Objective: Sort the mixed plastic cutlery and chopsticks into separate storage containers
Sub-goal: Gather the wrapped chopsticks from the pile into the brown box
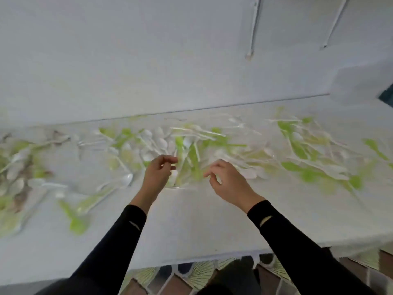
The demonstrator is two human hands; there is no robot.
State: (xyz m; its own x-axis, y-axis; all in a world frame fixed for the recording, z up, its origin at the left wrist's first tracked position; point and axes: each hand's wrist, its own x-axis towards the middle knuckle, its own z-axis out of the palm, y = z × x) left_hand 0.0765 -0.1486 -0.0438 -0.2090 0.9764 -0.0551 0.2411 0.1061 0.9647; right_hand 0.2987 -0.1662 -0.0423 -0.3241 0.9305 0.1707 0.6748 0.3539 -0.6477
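White and light-green plastic cutlery (191,145) lies scattered in a wide band across the white table (191,220); the view is motion-blurred. My left hand (158,173) hovers over the middle of the pile with fingers loosely curled toward the thumb, a gap between them and nothing visibly held. My right hand (225,179) hangs beside it with fingers drooping over green pieces (194,165), also holding nothing. A white spoon (127,178) lies just left of my left hand. No chopsticks or storage containers can be made out.
More cutlery piles up at the left end (17,179) and the right end (308,162). A loose green piece (76,224) lies near the front. A pale blurred box-like shape (361,86) sits at far right against the wall. Patterned floor (191,273) shows below the table's front edge.
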